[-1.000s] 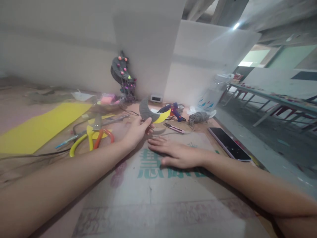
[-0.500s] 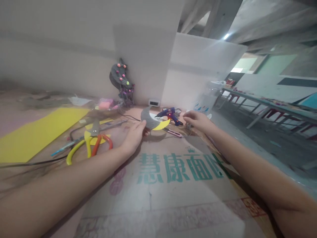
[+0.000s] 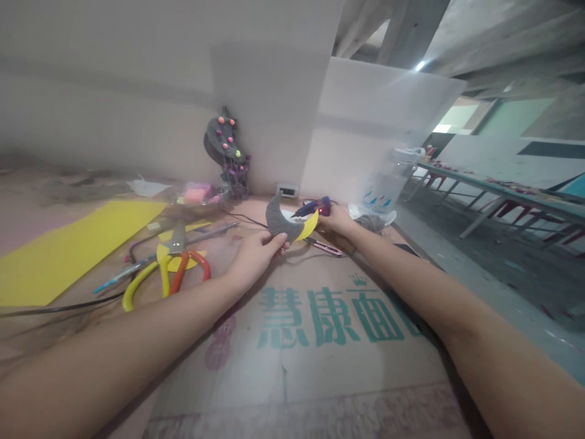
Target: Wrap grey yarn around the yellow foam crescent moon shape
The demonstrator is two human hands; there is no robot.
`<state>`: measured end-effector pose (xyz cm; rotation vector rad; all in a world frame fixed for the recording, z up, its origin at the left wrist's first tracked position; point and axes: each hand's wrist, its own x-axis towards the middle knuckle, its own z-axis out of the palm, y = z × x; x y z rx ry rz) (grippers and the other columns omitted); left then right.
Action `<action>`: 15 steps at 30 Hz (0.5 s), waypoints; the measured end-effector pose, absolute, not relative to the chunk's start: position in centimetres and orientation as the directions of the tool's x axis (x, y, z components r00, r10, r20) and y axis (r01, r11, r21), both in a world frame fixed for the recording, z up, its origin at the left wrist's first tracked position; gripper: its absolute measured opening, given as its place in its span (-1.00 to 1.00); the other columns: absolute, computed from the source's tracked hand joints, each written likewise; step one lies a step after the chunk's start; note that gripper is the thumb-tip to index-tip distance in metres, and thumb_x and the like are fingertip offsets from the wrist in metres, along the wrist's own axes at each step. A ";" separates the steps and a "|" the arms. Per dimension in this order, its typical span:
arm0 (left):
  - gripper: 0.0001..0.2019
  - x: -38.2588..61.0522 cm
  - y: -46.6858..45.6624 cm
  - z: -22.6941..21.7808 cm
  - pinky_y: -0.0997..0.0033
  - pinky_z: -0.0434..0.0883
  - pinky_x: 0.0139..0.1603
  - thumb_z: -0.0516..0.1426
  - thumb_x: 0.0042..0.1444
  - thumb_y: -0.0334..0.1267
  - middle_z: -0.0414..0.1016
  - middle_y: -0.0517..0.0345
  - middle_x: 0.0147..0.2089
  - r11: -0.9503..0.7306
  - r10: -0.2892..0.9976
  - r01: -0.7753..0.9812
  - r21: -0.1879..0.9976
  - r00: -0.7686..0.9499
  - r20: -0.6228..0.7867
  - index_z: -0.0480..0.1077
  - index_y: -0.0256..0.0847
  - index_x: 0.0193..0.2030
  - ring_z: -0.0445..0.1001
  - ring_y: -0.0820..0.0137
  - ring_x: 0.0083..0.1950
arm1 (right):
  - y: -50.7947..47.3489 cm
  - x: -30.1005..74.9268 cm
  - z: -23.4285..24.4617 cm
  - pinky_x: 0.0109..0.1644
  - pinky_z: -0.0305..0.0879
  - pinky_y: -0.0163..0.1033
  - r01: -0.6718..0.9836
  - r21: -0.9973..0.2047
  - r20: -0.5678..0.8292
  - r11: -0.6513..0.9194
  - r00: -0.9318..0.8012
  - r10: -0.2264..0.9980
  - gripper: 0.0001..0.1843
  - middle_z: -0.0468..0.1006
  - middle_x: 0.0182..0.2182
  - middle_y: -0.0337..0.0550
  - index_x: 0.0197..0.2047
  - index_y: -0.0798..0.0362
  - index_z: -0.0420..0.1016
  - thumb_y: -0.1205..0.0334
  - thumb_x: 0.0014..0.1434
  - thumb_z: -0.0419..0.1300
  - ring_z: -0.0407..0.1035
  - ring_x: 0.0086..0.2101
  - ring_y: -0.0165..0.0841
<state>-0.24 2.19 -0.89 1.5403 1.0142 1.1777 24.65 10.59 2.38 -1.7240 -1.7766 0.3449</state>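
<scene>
My left hand [image 3: 254, 256] pinches a crescent-shaped piece [image 3: 284, 222], grey on one part and yellow at its right tip, and holds it upright above the cardboard sheet [image 3: 315, 341]. My right hand [image 3: 335, 219] reaches further back and closes round the handle of a blue glue gun [image 3: 315, 208], whose nozzle points left towards the crescent. A small red light shows on the gun.
Yellow-and-orange scissors [image 3: 170, 263] and a yellow sheet [image 3: 68, 244] lie at the left. A utility knife [image 3: 323, 246], a ball of grey yarn [image 3: 371, 223] and a clear plastic jar [image 3: 388, 183] sit at the right. A grey beaded ornament [image 3: 223, 146] leans on the wall.
My right hand left the cardboard, swung out to the right, then came back and closed on the glue gun. The left hand has kept the crescent piece, raising it slightly.
</scene>
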 end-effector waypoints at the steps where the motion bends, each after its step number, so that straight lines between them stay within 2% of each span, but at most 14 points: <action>1: -0.63 -0.3 2.2 -0.9 0.44 0.26 -0.35 0.18 0.10 0.05 0.56 0.07 -0.40 -0.243 0.952 0.071 0.967 0.208 0.224 0.48 -0.26 -0.45 0.42 0.38 -0.38 | 10.6 24.7 2.5 -0.31 0.35 -0.29 0.789 -0.608 0.255 0.092 0.085 0.963 -0.80 0.57 -0.51 -0.10 -0.33 0.14 0.50 0.15 0.09 0.30 0.43 -0.43 -0.32; 5: -0.66 -0.3 1.8 -0.5 0.46 0.22 -0.41 0.17 0.12 0.01 0.51 0.13 -0.43 -0.250 0.947 0.076 0.965 0.229 0.227 0.44 -0.25 -0.45 0.37 0.43 -0.43 | 9.2 25.1 4.1 -0.47 0.27 -0.35 0.724 -0.686 0.242 0.075 0.129 0.962 -0.76 0.52 -0.58 -0.10 -0.43 0.15 0.46 0.17 0.18 0.19 0.36 -0.56 -0.42; 7: -0.66 -0.3 1.5 -0.1 0.46 0.20 -0.44 0.18 0.11 0.00 0.45 0.17 -0.48 -0.260 0.950 0.093 0.961 0.204 0.237 0.39 -0.24 -0.50 0.33 0.44 -0.46 | 7.7 25.2 4.9 -0.47 0.29 -0.37 0.688 -0.718 0.245 0.106 0.106 0.964 -0.75 0.55 -0.53 -0.07 -0.36 0.16 0.50 0.14 0.20 0.18 0.39 -0.53 -0.42; 10: -0.71 -0.2 1.5 0.0 0.45 0.19 -0.46 0.19 0.09 -0.04 0.41 0.22 -0.54 -0.249 0.957 0.056 0.967 0.166 0.237 0.39 -0.22 -0.47 0.30 0.43 -0.50 | 4.8 25.3 5.8 -0.36 0.40 -0.33 0.628 -0.761 0.255 0.165 0.055 0.965 -0.69 0.62 -0.38 -0.03 -0.16 0.15 0.54 0.07 0.21 0.18 0.46 -0.46 -0.40; 11: -0.73 -0.1 1.6 -0.1 0.45 0.19 -0.46 0.19 0.09 -0.05 0.41 0.23 -0.55 -0.248 0.958 0.041 0.968 0.161 0.239 0.40 -0.21 -0.45 0.30 0.43 -0.50 | 3.7 25.3 5.9 -0.32 0.43 -0.30 0.560 -0.801 0.260 0.213 0.005 0.966 -0.65 0.64 -0.30 0.00 -0.12 0.14 0.54 0.02 0.20 0.20 0.48 -0.42 -0.38; 13: -0.76 -0.1 1.8 -0.3 0.44 0.20 -0.46 0.19 0.09 -0.07 0.40 0.24 -0.56 -0.252 0.958 0.017 0.967 0.146 0.247 0.42 -0.20 -0.42 0.30 0.41 -0.50 | 1.7 25.3 5.8 -0.26 0.45 -0.26 0.473 -0.825 0.332 0.309 -0.035 0.943 -0.59 0.63 -0.17 -0.01 -0.09 0.08 0.54 -0.06 0.14 0.26 0.51 -0.34 -0.33; 15: -0.77 0.0 2.0 -0.5 0.44 0.22 -0.45 0.18 0.09 -0.07 0.38 0.25 -0.57 -0.260 0.957 0.004 0.965 0.133 0.258 0.42 -0.20 -0.41 0.30 0.40 -0.50 | -0.2 25.1 5.3 -0.23 0.45 -0.23 0.499 -0.794 0.374 0.348 -0.050 0.926 -0.61 0.63 -0.24 -0.04 -0.18 0.07 0.56 -0.10 0.14 0.25 0.49 -0.33 -0.32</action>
